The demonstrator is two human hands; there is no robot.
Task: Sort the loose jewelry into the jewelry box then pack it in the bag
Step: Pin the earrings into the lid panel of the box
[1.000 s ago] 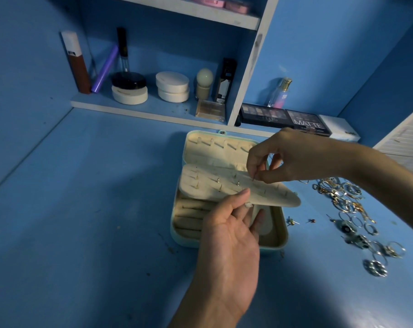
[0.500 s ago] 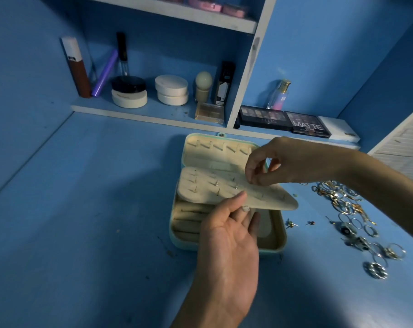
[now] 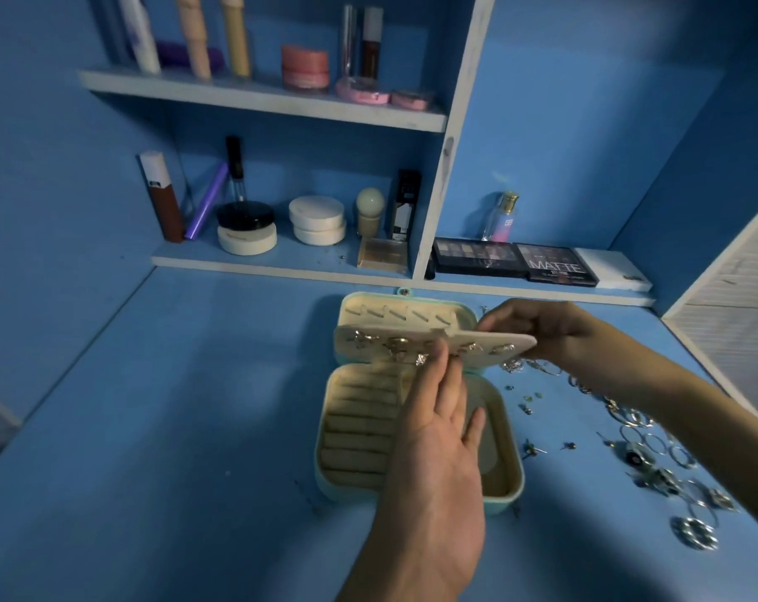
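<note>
Box (image 3: pixel 347 493) open on bench (image 3: pixel 194 427), lid (image 3: pixel 464 310) lying back flat. Flap (image 3: pixel 525 341) tipped up between lid and base, earrings (image 3: pixel 397 345) pinned across its face.

Right hand (image 3: pixel 555 332): fingers (image 3: pixel 499 317) clamped on the flap's right end, curled over its top edge, thumb side hidden behind the flap. Holds it up.

Left hand (image 3: pixel 438 462): reaches in over the base, fingers (image 3: pixel 444 362) nearly straight and close together, tips touching the flap's lower edge about mid-length, right next to one pinned earring. No grip that I can see, just contact.

Ring rolls (image 3: pixel 355 432) sit in the base left of the left fingers, uncovered. Right compartment mostly hidden under the left palm.

Loose jewelry (image 3: pixel 642 427): still on the bench, strung out below the right forearm and running toward the near right. A few studs (image 3: pixel 533 449) lie just beside the box's right wall, right of the left fingers. Too small and blurred to sort by type beyond rings and studs.

Bag not in view.
</note>
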